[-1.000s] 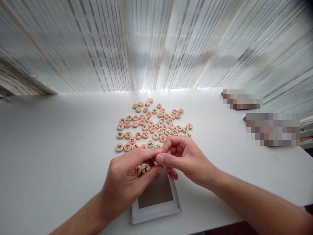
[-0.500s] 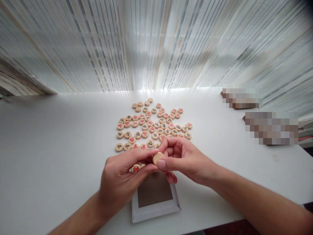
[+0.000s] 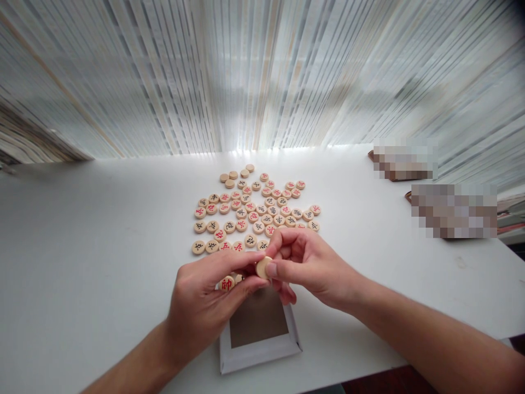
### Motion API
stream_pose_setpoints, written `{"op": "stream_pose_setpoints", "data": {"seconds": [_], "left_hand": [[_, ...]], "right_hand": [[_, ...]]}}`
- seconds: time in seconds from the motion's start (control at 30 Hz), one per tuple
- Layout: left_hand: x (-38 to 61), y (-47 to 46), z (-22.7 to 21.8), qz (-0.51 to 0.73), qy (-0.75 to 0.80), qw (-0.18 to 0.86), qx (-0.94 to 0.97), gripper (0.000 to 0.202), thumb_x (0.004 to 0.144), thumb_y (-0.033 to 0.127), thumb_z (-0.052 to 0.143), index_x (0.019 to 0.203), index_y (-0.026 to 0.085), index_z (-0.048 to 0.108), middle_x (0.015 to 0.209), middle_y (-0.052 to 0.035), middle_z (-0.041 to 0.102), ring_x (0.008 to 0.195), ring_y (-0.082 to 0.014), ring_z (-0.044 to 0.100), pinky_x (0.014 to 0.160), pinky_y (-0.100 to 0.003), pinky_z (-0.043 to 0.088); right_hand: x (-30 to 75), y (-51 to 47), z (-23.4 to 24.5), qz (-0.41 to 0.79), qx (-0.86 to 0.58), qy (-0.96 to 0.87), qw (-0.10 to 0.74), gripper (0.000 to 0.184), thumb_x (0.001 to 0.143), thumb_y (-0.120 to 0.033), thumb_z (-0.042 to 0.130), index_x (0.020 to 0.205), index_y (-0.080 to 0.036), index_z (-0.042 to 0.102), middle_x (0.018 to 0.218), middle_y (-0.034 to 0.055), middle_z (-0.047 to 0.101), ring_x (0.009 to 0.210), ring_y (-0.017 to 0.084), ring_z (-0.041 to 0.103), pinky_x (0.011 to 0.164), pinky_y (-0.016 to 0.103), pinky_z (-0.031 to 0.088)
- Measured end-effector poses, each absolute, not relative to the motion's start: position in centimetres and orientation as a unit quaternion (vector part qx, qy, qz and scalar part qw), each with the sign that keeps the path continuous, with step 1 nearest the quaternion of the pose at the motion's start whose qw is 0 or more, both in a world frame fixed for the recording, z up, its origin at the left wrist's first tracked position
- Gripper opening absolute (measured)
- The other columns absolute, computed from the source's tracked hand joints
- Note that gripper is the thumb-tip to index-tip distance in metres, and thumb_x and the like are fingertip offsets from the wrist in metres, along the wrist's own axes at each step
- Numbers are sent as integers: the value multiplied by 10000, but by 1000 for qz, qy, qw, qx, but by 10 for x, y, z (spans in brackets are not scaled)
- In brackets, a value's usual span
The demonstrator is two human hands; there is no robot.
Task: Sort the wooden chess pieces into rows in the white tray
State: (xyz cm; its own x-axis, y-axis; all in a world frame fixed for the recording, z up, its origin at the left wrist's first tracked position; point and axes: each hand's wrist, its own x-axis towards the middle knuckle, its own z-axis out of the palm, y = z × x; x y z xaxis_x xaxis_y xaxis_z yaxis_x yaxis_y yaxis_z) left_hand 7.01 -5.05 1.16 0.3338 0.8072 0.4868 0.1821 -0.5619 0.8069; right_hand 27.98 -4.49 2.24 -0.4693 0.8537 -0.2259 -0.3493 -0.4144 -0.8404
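A round wooden Chinese chess piece (image 3: 263,267), its plain face toward me, is pinched between both hands. My right hand (image 3: 307,268) is closed, with the thumb on the piece's face. From the other side, my left hand (image 3: 209,284) grips the edge with thumb and forefinger. Seen through the gap in my left hand is a piece with a red character (image 3: 226,283), with part of another beside it. Beyond the hands, many pieces with red or black characters lie face up in loose rows, such as a black-marked piece (image 3: 198,247).
Below my hands lies a shallow white box (image 3: 262,358) with a brown inside. Several plain-faced pieces (image 3: 233,175) lie at the back of the white table (image 3: 123,246). Two blurred-out brown-edged objects (image 3: 451,213) stand at the right. A striped curtain (image 3: 246,71) hangs behind.
Both hands keep hold of the same piece, and my right thumb has shifted slightly over its face. The view has moved a little, while the rows on the table look the same.
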Motion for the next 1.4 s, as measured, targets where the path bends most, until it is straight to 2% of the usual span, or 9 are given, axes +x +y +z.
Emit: {"op": "stream_pose_setpoints", "data": {"seconds": [0.23,0.33,0.43,0.53,0.63,0.83,1.07,1.27,1.4], "left_hand": [[70,-53,9,464,360,426,689,359,922,117,826,1227,306,839,1048,-8,864,840,-132,814,783,-174,658],[73,-51,14,460,375,511,622,242,953,157,800,1148,282,871,923,-6,866,752,-131,818,707,-158,668],[77,-49,20,465,380,562,569,173,939,178,820,1071,263,893,819,-3,856,699,-127,808,645,-131,654],[78,-49,23,470,389,583,536,184,894,177,866,1055,262,898,895,-17,875,793,-152,838,689,-127,665],[78,-49,22,472,394,595,517,221,860,171,900,1065,253,897,998,-39,885,908,-188,855,777,-155,682],[77,-48,19,471,385,616,499,241,852,145,902,1075,236,897,1026,-61,884,947,-221,860,821,-199,699],[75,-45,19,462,394,618,499,161,868,175,900,991,278,910,934,-18,886,852,-167,854,769,-150,676],[76,-47,21,463,412,615,487,128,804,198,948,920,228,903,858,-37,872,759,-162,829,700,-168,671],[74,-43,23,490,433,581,484,82,900,271,873,911,190,873,824,-38,848,731,-153,797,696,-204,674]], "right_hand": [[279,-48,21,684,-351,-466,438,293,735,-157,959,835,-167,684,658,-8,752,543,102,698,537,167,580],[281,-51,19,478,-352,-637,492,187,818,-79,857,858,-165,697,721,5,756,604,102,698,592,176,580],[287,-51,16,213,-309,-785,493,98,921,-57,751,951,-144,716,772,46,765,635,126,689,611,223,574],[292,-49,15,83,-274,-835,469,129,967,-55,720,1078,-121,726,925,112,799,768,171,728,672,266,594],[294,-46,16,87,-264,-834,476,169,950,-69,764,1112,-109,738,975,122,799,803,166,732,701,253,605],[293,-43,16,113,-268,-828,479,211,951,-89,787,1160,-80,755,958,123,793,780,148,726,699,232,617],[294,-44,16,103,-273,-841,455,250,952,-91,765,1201,-78,748,991,135,794,815,177,740,701,268,627],[295,-45,18,86,-277,-851,438,225,969,-119,771,1189,-120,723,984,114,792,815,177,738,716,275,614],[298,-42,21,119,-295,-853,414,170,951,-117,761,1112,-143,716,938,89,783,784,165,705,692,267,581]]}}
